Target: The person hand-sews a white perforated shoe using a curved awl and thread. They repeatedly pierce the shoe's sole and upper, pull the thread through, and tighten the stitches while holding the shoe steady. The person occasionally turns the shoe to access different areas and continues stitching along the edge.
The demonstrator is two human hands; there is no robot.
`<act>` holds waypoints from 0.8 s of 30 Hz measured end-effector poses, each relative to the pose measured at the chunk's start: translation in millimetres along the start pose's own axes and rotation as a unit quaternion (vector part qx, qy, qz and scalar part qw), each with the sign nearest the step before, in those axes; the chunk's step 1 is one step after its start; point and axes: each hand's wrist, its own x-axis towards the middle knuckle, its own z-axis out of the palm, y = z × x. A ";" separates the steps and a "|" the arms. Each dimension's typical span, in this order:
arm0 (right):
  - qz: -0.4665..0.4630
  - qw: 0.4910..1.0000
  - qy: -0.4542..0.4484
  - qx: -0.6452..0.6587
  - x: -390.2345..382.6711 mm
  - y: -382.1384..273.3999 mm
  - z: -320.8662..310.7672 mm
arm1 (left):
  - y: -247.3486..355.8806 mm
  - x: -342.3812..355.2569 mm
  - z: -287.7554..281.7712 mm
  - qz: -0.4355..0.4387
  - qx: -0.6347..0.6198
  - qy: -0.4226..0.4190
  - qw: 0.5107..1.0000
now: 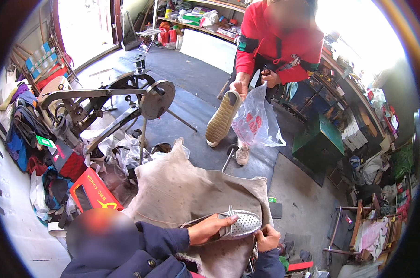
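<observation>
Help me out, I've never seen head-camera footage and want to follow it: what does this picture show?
There is no robot here, just one wide, rounded view from a camera on a person's head, looking down. Straight edges bend near the rim.

The dark-sleeved arms at the bottom are the wearer's own. The left hand holds a white dotted shoe; the right hand is curled at its toe, though what its fingers pinch is too small to tell. Beneath lies a stained, pale cloth.

Ahead, another person in red holds a second shoe, sole showing, and a clear plastic bag. To the left stands a metal machine with a wheel.
</observation>
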 end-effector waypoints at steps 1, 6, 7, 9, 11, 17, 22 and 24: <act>-0.005 1.000 -0.009 -0.004 -0.2 1.6 0.1 | -0.2 -0.1 0.9 0.010 -0.014 -0.013 1.000; 0.011 1.000 -0.012 0.006 -1.6 11.5 -0.5 | -2.5 -1.5 1.5 0.023 0.010 -0.012 1.000; 0.017 0.999 -0.042 0.018 -2.9 15.7 -0.7 | -3.9 -2.5 1.1 0.003 0.010 0.001 1.000; 0.033 0.998 -0.033 -0.048 -6.8 27.2 -2.5 | -5.1 -3.6 -0.2 -0.026 -0.007 0.000 1.000; 0.023 0.992 -0.002 -0.127 -17.5 40.9 -3.5 | -6.9 -5.0 -0.2 0.012 0.014 -0.006 1.000; 0.169 0.953 -0.006 0.251 -74.2 50.2 -17.0 | -6.7 -12.2 -4.6 0.020 0.026 -0.010 0.999; 0.101 0.741 -0.064 0.661 -73.4 -8.5 -4.5 | -10.2 -8.9 -9.2 0.004 -0.026 -0.007 1.000; 0.134 0.707 -0.098 0.687 -61.9 -31.6 -1.6 | -10.7 -7.7 -9.4 0.006 -0.006 0.014 1.000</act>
